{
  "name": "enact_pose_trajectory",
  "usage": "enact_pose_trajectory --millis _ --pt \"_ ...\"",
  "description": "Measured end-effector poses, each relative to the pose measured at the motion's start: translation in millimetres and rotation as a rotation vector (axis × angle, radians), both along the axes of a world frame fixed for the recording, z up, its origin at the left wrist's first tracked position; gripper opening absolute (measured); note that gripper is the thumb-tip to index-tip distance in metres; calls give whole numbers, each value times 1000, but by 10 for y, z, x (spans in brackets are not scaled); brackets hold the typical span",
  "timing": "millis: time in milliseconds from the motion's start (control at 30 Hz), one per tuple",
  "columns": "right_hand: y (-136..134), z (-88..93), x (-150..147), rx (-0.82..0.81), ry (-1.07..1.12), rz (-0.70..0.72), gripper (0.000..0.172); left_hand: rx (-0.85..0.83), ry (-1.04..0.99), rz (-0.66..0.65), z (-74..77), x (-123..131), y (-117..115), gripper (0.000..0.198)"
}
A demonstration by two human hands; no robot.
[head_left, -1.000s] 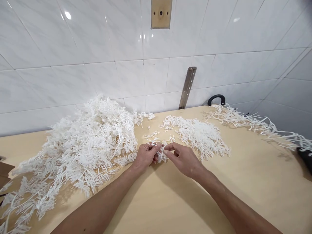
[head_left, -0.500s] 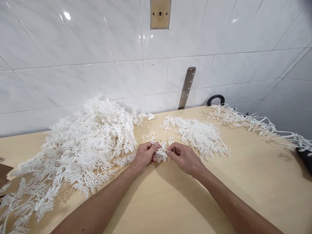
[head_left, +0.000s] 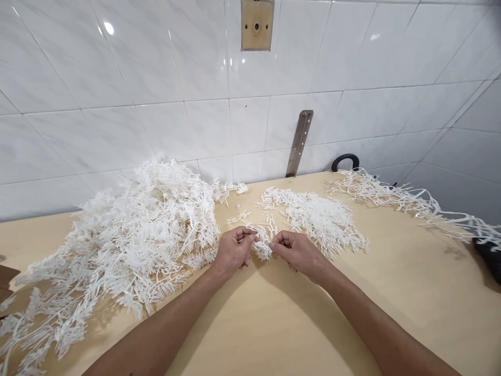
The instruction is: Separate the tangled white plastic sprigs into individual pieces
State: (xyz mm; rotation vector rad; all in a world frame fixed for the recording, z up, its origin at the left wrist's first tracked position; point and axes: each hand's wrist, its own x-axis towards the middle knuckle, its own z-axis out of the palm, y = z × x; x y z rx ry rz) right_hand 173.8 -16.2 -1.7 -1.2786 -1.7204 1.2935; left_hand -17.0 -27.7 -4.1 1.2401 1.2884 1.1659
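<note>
Between my hands is a small white artificial foliage sprig [head_left: 261, 249], its fine tips bunched just above the table. My left hand [head_left: 235, 247] pinches it from the left, with thumb and forefinger together. From the right, my right hand [head_left: 294, 251] has its thumb and fingertips closed at the sprig's edge. Some loose white bits [head_left: 239, 216] lie just beyond my fingers. To the left rises a big heap of white artificial foliage [head_left: 156, 230]. A flatter pile of short white sprigs [head_left: 321, 219] lies to the right of my hands.
Bare white branching stems [head_left: 407, 201] stretch along the table's right side, by a black curved handle [head_left: 346, 161] and a black object [head_left: 489, 261]. A metal strip [head_left: 299, 143] leans on the tiled wall [head_left: 156, 68]. Something brown [head_left: 8, 277] sits at the left edge.
My right hand has shifted slightly right, and the gap between the two hands' fingertips is a little wider. The piles stay as they were.
</note>
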Motion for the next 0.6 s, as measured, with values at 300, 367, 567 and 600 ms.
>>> enact_pose_trajectory --millis 300,367,567,600 --pt "62 -102 3 -64 59 -36 17 289 320 118 -10 -46 0 13" --pt "53 -134 -32 -62 47 -22 16 334 363 139 -2 -49 -5 13" --pt "28 -98 -83 21 -50 -47 14 690 398 123 276 91 -298 16" --pt "22 -77 -82 51 -60 -54 13 745 380 53 337 135 -406 17"
